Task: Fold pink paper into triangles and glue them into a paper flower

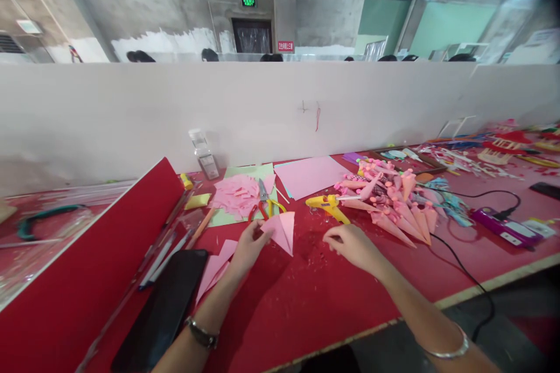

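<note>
Holding a pink, roughly triangular piece of folded paper (283, 232) at its left edge, the left hand (254, 246) has thumb and fingers clamped on it; the paper's narrow tip points toward the near side of the red tabletop (280, 320). Right hand (353, 246) stands to the right, apart from the paper, fingers curled inward with thumb and forefinger near each other; cannot tell whether they meet or grip anything small. Nearest object to it: a yellow hot-glue gun (326, 205), just beyond, nozzle toward a heap of pink paper cones (400, 207) on the right. Directly behind the folded paper: a grey-bladed tool with red and yellow handles (263, 191), beside a loose pile of pink paper strips (236, 191) on pale green paper (225, 218). A flat pink rectangular sheet (312, 176) lies behind the glue gun, toward the white partition (245, 105). Left of the left forearm: more cut pink paper pieces (213, 273), then a long black flat slab (161, 309), its left side near several slim pens (158, 259) and an upright red board (131, 245). Clear plastic bottle (205, 156) stands against the partition. Far right: purple power strip (506, 227) with a black plug inserted. Left wrist carries a dark watch-like band (201, 333); right forearm, a silver-coloured bangle (452, 349).
</note>
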Action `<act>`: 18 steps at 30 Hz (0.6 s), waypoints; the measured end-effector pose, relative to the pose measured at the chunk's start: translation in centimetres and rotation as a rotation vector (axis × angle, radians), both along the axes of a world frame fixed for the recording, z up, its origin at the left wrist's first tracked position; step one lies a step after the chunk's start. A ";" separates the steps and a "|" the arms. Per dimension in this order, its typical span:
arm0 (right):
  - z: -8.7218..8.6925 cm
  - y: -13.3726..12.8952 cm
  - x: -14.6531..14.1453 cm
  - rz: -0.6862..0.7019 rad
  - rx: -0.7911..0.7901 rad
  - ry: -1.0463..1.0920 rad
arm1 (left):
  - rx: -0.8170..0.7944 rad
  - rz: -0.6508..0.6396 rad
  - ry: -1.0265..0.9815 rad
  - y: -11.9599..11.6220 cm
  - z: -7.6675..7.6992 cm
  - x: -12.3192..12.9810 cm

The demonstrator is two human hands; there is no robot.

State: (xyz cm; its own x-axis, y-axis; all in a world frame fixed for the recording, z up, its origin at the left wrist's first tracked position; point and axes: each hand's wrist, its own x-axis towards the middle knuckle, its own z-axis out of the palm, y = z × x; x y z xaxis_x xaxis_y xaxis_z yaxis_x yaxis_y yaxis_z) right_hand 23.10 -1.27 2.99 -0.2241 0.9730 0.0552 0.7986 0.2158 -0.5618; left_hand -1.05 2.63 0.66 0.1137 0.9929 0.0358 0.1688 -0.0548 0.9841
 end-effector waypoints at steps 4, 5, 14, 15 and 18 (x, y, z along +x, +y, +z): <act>-1.6 2.6 -3.2 0.079 -0.131 0.391 | -0.026 0.048 -0.193 0.7 0.9 0.2; -2.0 3.1 -4.0 0.105 -0.151 0.495 | -0.014 0.039 -0.209 0.8 1.0 0.3; -3.6 5.2 -8.2 0.151 -0.368 0.955 | 0.011 0.014 -0.196 0.3 0.4 0.0; -3.7 5.1 -8.2 0.141 -0.401 1.003 | 0.017 0.001 -0.184 0.2 0.4 0.0; -3.9 4.9 -8.1 0.145 -0.490 1.130 | 0.026 -0.044 -0.159 0.1 0.4 0.0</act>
